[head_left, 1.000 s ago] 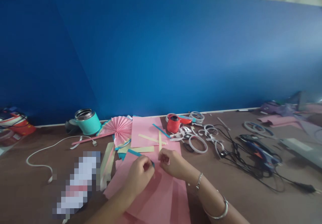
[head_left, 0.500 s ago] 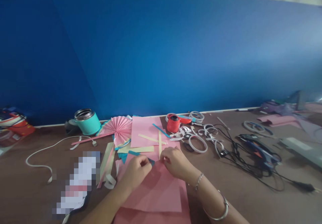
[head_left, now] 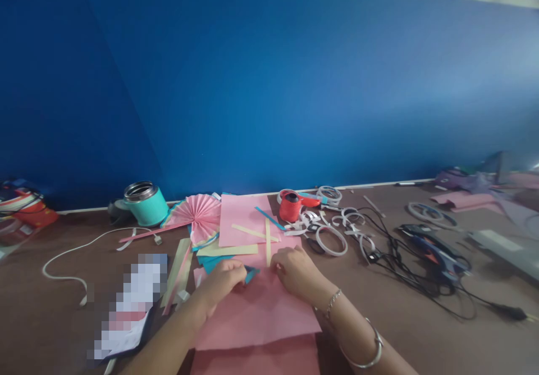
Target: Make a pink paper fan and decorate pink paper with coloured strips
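Observation:
My left hand (head_left: pixel 225 278) is closed, its fingertips pinched on a blue paper strip (head_left: pixel 252 274) that pokes out to the right. Fingers of my right hand (head_left: pixel 297 268) are curled together on the upper right part of a pink paper sheet (head_left: pixel 256 324), just beside an upright pale yellow strip (head_left: pixel 268 243); its fingertips are partly hidden. The sheet lies over another pink sheet (head_left: pixel 252 361). Behind my hands are a flat yellow strip (head_left: pixel 233 249), a smaller pink sheet (head_left: pixel 244 209) and a pleated pink paper fan (head_left: pixel 202 215) with blue and yellow edges.
To the left stand a turquoise mug (head_left: pixel 150 206), a white cable (head_left: pixel 63 251) and a blurred-out packet (head_left: pixel 130 307). Right of the papers are a red tape dispenser (head_left: pixel 290 206), curled white strips, rings (head_left: pixel 332 241), black cords and a blue glue gun (head_left: pixel 433 254). A blue wall closes the back.
The upper pink sheet has shifted, its lower edge higher and its right corner farther right. My left hand has moved slightly left, and less of the blue strip shows around it.

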Available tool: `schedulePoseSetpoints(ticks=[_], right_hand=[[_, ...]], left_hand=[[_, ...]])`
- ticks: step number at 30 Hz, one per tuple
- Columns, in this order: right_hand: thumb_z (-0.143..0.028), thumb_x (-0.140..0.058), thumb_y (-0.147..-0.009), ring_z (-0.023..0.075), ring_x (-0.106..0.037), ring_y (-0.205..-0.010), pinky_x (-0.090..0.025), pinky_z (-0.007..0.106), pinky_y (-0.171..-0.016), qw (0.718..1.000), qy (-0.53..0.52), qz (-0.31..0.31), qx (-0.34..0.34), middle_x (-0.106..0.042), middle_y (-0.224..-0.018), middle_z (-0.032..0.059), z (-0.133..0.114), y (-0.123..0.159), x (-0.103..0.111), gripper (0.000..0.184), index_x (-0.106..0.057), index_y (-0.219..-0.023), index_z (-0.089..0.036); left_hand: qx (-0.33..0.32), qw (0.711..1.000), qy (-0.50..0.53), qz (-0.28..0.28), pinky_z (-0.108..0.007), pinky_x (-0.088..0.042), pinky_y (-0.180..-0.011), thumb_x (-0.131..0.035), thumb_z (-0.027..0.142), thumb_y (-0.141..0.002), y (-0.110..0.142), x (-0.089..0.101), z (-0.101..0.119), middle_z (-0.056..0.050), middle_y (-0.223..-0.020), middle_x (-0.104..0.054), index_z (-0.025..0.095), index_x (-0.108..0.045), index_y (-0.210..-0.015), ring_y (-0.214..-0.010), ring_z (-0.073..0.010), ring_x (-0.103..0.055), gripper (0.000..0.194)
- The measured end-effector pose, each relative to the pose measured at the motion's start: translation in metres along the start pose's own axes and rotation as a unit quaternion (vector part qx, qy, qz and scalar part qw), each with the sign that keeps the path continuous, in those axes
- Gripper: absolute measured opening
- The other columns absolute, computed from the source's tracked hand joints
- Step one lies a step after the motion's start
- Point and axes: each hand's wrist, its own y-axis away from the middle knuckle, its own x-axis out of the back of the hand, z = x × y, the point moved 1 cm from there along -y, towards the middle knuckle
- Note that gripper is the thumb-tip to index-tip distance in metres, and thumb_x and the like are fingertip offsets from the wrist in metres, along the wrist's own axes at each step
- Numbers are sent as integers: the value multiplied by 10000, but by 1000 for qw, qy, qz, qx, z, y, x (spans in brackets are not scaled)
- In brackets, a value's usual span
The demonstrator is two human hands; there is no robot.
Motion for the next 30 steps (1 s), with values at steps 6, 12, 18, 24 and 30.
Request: schedulePoseSetpoints(ticks=[6,12,18,24,30], right_hand=[[-47,-482,-643,180,-608,-787,-326,284,-759,1000,-28,4,-10,-710,-804,34,7,-1,-4,269,-685,-733,-200],[-66,-477,-700,162,-610,-730,-359,250,-696,999,-49,-13,3,-702,-758,21,9,3,2,268,-682,-797,-208],[-94,-455,-741,149,-597,-671,-357,216,-594,991,-118,-55,14,-673,-723,4,6,15,20,357,-624,-1026,-227],[-102,-482,-699,140,-566,-634,-326,212,-546,991,-115,-20,-61,-661,-706,12,15,11,24,245,-661,-834,-199],[-188,-495,-759,139,-520,-588,-306,237,-552,982,-57,111,-142,-603,-612,7,20,4,35,140,-635,-757,-186]], left_hand=[[71,994,80,-12,-295,-446,-655,-491,296,-573,1,2,3,27,-583,-556,184,-510,-569,-627,-148,-542,114],[54,997,49,-19,-267,-406,-655,-508,317,-601,2,-2,5,33,-610,-568,186,-516,-629,-642,-135,-551,135],[21,999,41,-17,-258,-391,-639,-491,326,-620,-1,-6,-1,37,-619,-552,186,-520,-653,-635,-130,-536,146],[-13,1000,-6,-28,-272,-390,-667,-470,318,-650,-4,-5,-5,25,-632,-567,185,-512,-632,-651,-139,-529,140],[-3,999,-1,-34,-273,-381,-663,-496,354,-656,-3,-6,-4,34,-625,-523,189,-503,-639,-643,-138,-498,166]])
